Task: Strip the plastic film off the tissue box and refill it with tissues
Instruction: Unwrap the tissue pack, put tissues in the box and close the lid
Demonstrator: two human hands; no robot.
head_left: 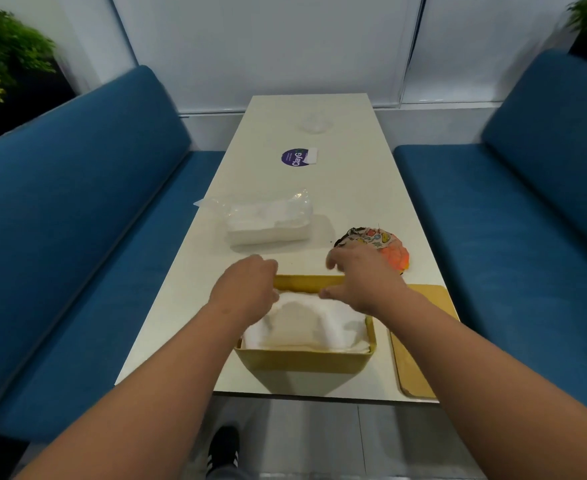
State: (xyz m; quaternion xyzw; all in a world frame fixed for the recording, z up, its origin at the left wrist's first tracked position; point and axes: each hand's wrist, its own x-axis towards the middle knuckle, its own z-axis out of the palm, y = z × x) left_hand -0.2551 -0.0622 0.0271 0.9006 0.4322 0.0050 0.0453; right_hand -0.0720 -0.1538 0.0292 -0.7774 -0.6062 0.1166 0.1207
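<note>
A rectangular mustard-yellow tissue box [306, 362], matte and open-topped, sits at the near end of the pale, smooth worktop [354, 188], its long axis running left to right. Soft white tissues [306, 327] fill it, rumpled on top. The left hand [247, 289] rests on the tissues at the box's far-left corner, its grip curled, though I cannot tell whether it pinches anything. The right hand [361, 275] hovers over the far-right rim, grip apart. Beyond lies a crinkly clear-film tissue pack [268, 220]; a flat yellow lid [420, 341] lies to the right.
</note>
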